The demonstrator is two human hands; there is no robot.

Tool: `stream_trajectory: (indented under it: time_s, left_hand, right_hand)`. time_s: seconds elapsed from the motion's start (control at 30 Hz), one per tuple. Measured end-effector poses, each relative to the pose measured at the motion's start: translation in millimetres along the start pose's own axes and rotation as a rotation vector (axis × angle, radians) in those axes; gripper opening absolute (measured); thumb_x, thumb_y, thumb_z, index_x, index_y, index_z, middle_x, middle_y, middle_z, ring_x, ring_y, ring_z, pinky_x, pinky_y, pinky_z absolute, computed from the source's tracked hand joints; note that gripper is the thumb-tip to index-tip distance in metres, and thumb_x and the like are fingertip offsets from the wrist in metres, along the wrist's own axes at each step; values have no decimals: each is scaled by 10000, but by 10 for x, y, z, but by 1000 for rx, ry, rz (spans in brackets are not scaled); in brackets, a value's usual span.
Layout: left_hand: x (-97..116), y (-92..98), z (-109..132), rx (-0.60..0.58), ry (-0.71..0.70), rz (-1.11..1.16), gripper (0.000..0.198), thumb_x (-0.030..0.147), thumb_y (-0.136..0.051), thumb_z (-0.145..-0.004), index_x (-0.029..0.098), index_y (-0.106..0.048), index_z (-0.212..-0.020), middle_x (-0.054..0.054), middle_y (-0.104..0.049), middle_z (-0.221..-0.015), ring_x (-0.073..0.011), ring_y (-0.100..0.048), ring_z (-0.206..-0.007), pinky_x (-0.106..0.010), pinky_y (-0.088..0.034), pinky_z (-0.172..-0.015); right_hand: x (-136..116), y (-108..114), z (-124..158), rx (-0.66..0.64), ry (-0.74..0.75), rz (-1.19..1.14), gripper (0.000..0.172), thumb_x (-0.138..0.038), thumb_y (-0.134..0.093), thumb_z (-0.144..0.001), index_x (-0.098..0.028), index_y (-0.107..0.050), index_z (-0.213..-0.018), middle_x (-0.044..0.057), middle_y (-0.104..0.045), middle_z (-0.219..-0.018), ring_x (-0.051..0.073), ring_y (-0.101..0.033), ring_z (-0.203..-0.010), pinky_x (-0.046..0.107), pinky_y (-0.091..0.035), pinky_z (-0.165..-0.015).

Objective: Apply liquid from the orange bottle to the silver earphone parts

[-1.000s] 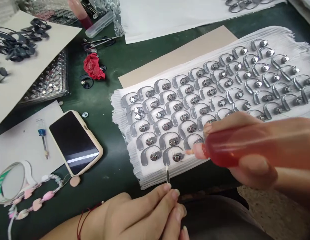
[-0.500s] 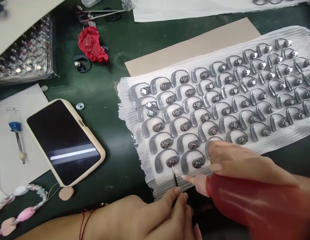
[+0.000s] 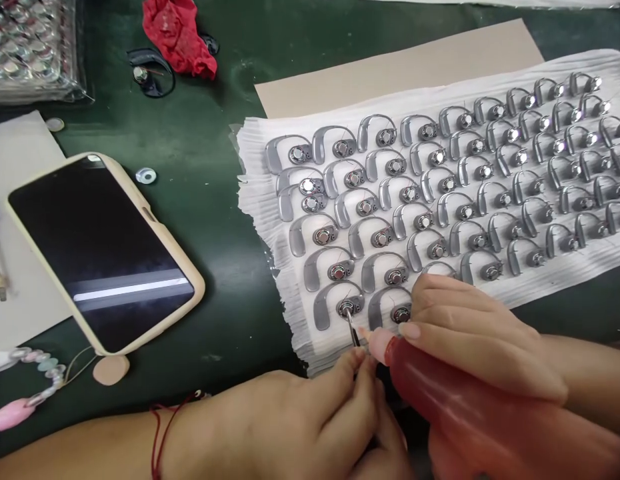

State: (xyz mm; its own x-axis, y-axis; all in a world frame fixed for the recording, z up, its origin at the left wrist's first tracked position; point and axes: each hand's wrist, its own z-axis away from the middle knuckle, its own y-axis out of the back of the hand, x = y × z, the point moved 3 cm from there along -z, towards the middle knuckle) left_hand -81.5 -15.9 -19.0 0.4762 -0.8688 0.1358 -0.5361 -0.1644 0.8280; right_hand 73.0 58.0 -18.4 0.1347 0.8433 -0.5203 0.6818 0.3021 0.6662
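Note:
My left hand [image 3: 300,420], a red string round its wrist, pinches slim metal tweezers [image 3: 353,331]. Their tip touches the round silver speaker part of the nearest grey ear-hook earphone shell [image 3: 323,313]. My right hand [image 3: 485,340] is wrapped round a red squeeze bottle [image 3: 455,393], whose pale nozzle points left, close beside the tweezers. Under that hand's fingertips, another earphone shell is partly covered. Rows of similar shells, each with a round silver piece and fine wires, lie on a pleated white sheet [image 3: 270,240].
A phone in a beige case [image 3: 103,260] with a beaded strap [image 3: 50,367] lies at left. Beyond it are a clear tray of small round parts [image 3: 33,50], a crumpled red piece [image 3: 177,33], a dark ear-hook [image 3: 153,73] and a small ring [image 3: 146,175]. Tan card [image 3: 390,63] sits behind the sheet.
The view has shifted, so most things sit higher in the picture. The red bottle's nozzle has come closer to the tweezers, and the tweezers still touch the same shell.

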Motion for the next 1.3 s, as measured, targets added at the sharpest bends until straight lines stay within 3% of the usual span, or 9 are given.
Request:
stream_trajectory:
  time_s: [0.17, 0.27, 0.5, 0.73, 0.93, 1.03, 1.1, 1.3]
  left_hand:
    - [47, 2, 10, 36, 58, 31, 177, 241, -500, -794, 198, -638, -895, -46, -687, -783, -176, -658, -697, -223, -550, -591]
    - [48, -1, 7, 49, 108, 51, 160, 234, -518, -775, 206, -643, -870, -48, -676, -767, -183, -648, -687, -227, -538, -542]
    - [17, 2, -4, 65, 52, 45, 163, 251, -491, -784, 201, -641, -827, -54, -685, -786, -159, -636, -720, -252, -532, -793]
    - [0, 10, -29, 43, 36, 28, 187, 212, -441, -837, 215, -626, -814, -17, -687, -781, -129, -637, -718, -214, -536, -765]
    - [3, 10, -33, 63, 30, 31, 167, 222, -470, -829, 211, -630, -782, -5, -677, -782, -143, -643, -752, -231, -540, -794]
    - [-1, 0, -25, 65, 55, 16, 183, 259, -473, -838, 217, -648, -806, -8, -678, -775, -137, -641, -757, -218, -542, -782]
    - [-5, -1, -23, 62, 69, 0, 192, 269, -479, -836, 220, -664, -830, -9, -682, -789, -129, -638, -757, -204, -543, -768]
    - [-3, 12, -43, 79, 58, -8, 124, 331, -597, -777, 247, -687, -786, 3, -681, -767, -111, -626, -735, -180, -546, -751]
  right_hand:
    - [28, -2, -79, -55, 37, -96, 349, -205, -542, -693, -69, -494, -1010, 29, -551, -561, 144, -497, -494, 305, -374, -460]
    - [8, 11, -100, -86, 62, -62, 311, -208, -552, -686, -68, -512, -961, 53, -589, -589, 152, -529, -516, 320, -408, -479]
    - [-7, -21, -118, -10, 55, 3, 180, -196, -544, -762, -75, -518, -893, 75, -627, -602, 143, -544, -495, 310, -414, -452]
    - [6, 2, -157, -37, 104, 36, 400, -473, -505, -848, -74, -518, -867, 65, -590, -538, 123, -521, -460, 288, -384, -415]
    - [-3, 7, -172, -111, 106, 46, 273, -374, -575, -807, -112, -518, -857, 8, -548, -505, 103, -486, -428, 275, -381, -410]
    - [-8, 18, -145, -3, 70, 18, 147, -188, -535, -780, -107, -501, -899, 16, -565, -519, 126, -509, -450, 293, -394, -422]
    - [-11, 33, -118, 51, 41, -2, 158, -127, -495, -774, -106, -489, -930, 15, -565, -518, 131, -514, -462, 297, -401, -432]
    - [2, 55, -109, 1, 31, 4, 193, -141, -520, -762, -113, -484, -950, 10, -561, -519, 133, -502, -454, 302, -399, -425]
